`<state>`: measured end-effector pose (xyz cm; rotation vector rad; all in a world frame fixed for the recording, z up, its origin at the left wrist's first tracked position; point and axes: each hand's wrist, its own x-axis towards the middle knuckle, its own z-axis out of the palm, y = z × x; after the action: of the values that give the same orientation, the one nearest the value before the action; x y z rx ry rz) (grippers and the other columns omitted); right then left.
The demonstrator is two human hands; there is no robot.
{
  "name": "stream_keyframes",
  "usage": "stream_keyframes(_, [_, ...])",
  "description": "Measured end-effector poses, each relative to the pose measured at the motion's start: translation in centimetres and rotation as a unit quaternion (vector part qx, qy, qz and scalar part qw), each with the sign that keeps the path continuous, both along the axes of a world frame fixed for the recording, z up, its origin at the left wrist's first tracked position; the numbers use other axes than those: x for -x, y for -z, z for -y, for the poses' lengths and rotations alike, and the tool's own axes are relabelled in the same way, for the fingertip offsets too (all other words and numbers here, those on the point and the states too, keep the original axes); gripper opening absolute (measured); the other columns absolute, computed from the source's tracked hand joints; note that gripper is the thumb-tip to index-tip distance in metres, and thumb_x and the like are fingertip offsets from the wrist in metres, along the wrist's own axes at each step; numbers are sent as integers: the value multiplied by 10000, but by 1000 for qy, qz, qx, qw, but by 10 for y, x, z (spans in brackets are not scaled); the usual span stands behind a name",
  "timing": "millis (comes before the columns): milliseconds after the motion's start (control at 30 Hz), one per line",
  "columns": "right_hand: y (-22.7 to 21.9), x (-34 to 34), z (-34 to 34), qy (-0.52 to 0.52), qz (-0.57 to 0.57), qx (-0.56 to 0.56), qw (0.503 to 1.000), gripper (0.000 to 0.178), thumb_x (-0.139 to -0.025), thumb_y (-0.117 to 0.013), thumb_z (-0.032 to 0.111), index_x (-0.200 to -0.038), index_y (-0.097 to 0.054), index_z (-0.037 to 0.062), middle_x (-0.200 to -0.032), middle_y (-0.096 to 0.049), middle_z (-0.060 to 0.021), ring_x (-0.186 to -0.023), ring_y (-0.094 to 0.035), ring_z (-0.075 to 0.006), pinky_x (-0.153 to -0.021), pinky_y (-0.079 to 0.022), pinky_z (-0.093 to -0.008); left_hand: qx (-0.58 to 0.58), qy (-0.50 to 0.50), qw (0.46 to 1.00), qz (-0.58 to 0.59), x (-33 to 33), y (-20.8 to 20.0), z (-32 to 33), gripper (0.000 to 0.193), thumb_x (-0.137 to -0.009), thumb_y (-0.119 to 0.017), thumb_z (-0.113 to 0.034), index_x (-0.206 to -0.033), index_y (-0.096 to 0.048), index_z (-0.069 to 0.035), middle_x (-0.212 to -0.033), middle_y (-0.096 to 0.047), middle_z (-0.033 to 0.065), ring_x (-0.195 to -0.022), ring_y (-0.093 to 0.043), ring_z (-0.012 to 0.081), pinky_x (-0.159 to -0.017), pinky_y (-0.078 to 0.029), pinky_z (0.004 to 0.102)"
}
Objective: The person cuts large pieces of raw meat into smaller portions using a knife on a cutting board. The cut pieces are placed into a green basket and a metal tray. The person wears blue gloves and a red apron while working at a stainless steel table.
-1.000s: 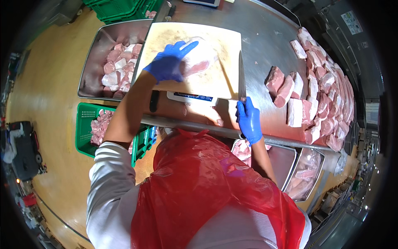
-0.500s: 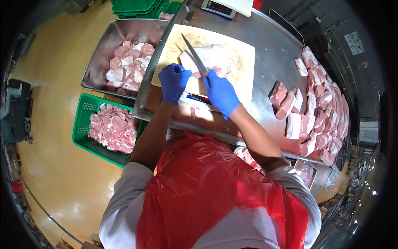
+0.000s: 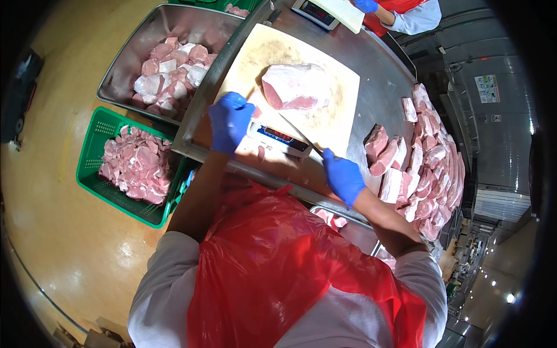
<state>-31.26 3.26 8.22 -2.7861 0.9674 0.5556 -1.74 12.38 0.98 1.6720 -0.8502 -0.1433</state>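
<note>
Reference: cutting board (image 3: 264, 49). I see the pork loin (image 3: 299, 87) on its middle, pink cut face toward the board's near-left. Bare board borders the loin on its far and right sides; right of the board, open steel table (image 3: 371, 98) runs to the heap of pork cuts (image 3: 432, 156). Left of the board, a steel tub (image 3: 130, 55) sits close beyond the table edge.

Right hand (image 3: 343, 175), off the board's near-right corner: clamped round the knife (image 3: 301, 137), blade slanting over the near edge. Left hand (image 3: 230, 122), near-left corner: fingers curled, pinkish scrap (image 3: 257, 112) at the tips; I cannot tell if pinched.

Versus half a second ago: blade has left the loin, hands are farther apart.
</note>
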Motion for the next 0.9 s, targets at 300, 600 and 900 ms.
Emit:
stream_keyframes(300, [-33,-75,-15,61,238,-31,969,243,-944,-536,114,-1142,-477,-14,-812,-664,-275,-701,-657,-453,-607,-498,-547,-79,-86,992,-45,-63,9,-70,185,-770,-749,-159,-739,-665,4,-655,-645,122,-585,-587,163,-593,-488,346])
stream_keyframes(600, [12,-194,13,80,314,8,946,363,-975,-492,103,-1316,-472,-20,-886,-623,-293,-750,-658,-448,-675,-525,-536,-389,-109,894,194,-147,110,-217,484,-875,-623,-201,-1308,-577,10,-827,-691,260,-786,-671,448,-717,-533,495])
stream_keyframes(900, [27,-71,-41,96,101,-13,990,266,-951,-498,114,-1158,-425,-35,-817,-653,-323,-740,-660,-487,-661,-516,-585,-165,-38,982,79,-72,11,-111,206,-905,-628,-130,-1062,-700,-17,-913,-718,213,-821,-718,364,-701,-563,420])
